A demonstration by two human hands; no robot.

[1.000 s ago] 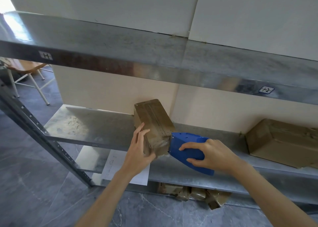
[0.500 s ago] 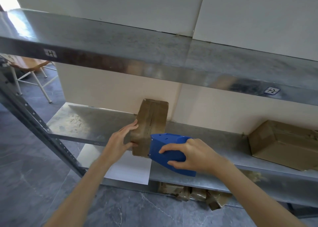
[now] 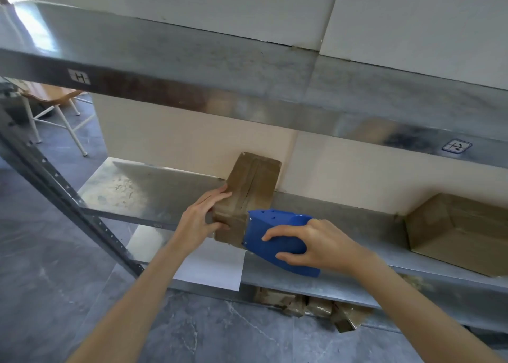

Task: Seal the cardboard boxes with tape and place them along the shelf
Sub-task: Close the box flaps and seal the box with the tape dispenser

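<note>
On the middle shelf (image 3: 143,189) the small box (image 3: 251,186) stands at its near edge, its far end by the wall; the left hand (image 3: 202,221) lies against its left side; the tape dispenser (image 3: 275,225), held in the right hand (image 3: 321,248), touches its near right corner. The larger box (image 3: 461,230) sits on the same shelf, well apart to the right; the upper shelf (image 3: 192,60) runs above; a sheet of paper (image 3: 214,269) lies on the level below, with more boxes (image 3: 308,306) lower still to its right. A chair (image 3: 52,98) stands at far left, behind the upright post (image 3: 68,197).
</note>
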